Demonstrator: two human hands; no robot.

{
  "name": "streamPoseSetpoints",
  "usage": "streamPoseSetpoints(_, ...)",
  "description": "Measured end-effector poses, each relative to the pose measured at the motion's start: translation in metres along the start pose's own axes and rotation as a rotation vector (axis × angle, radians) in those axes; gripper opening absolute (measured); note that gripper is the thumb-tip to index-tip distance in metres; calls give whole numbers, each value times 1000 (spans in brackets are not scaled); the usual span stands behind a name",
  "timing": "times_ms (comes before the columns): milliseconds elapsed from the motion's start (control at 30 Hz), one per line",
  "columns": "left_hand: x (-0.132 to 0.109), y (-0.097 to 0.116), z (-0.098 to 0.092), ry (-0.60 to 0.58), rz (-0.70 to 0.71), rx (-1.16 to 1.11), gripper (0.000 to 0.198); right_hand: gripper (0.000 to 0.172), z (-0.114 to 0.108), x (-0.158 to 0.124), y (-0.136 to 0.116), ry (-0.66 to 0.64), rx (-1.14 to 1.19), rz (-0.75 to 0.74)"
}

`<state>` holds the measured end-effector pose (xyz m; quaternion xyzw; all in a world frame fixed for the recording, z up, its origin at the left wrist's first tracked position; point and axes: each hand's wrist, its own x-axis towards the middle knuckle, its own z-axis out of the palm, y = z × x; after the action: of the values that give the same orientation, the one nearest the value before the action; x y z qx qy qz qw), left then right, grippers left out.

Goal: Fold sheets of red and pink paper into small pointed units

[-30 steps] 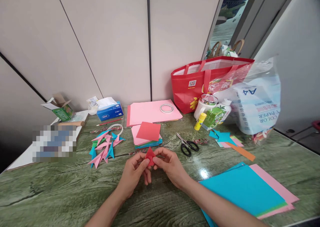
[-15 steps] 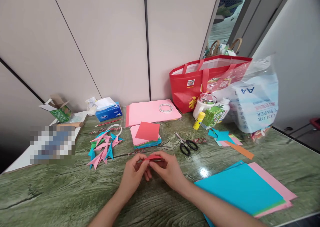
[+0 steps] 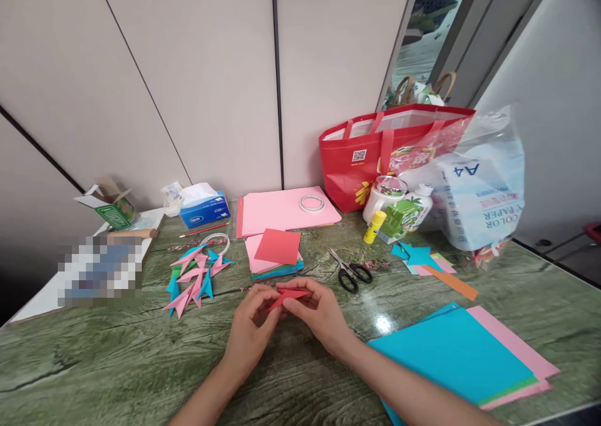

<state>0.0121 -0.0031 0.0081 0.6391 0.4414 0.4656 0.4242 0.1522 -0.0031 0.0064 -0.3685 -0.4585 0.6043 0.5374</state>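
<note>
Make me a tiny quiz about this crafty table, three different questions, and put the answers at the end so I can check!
1. True or false: the scissors lie on the table.
2. What do the left hand and right hand hold together? A: glue; B: folded red paper; C: pencil.
3. Fill in: the tissue box is ____ (colour).

Key: 1 true; 2 B; 3 blue.

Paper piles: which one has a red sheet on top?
The small pile, just beyond the folded red paper. The big back pile shows pink, the big front pile blue.
</note>
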Motion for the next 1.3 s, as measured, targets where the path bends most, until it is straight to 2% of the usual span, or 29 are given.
streamPoseSetpoints(367,2,1,-5,8,38,169,13,24,-2,2,9,6,81,-30)
streamPoseSetpoints(533,-1,3,-2,40,73,233,13,28,-1,2,12,40,75,38)
streamPoseSetpoints(733,1,5,-2,18,-55,17,5,28,-4,3,9,105,15,10)
streamPoseSetpoints(933,4,7,-5,6,-212,-176,6,18,-6,3,3,46,-48,-63)
streamPoseSetpoints(1033,4,9,-4,11,-244,-188,7,17,-5,2,3,47,-57,-73)
streamPoseSetpoints(1167,4,10,-4,83,-293,-251,13,15,-5,0,3,64,-88,-99)
streamPoseSetpoints(1300,3,11,-5,96,-223,-232,13,11,-4,-1,2,63,-127,-146)
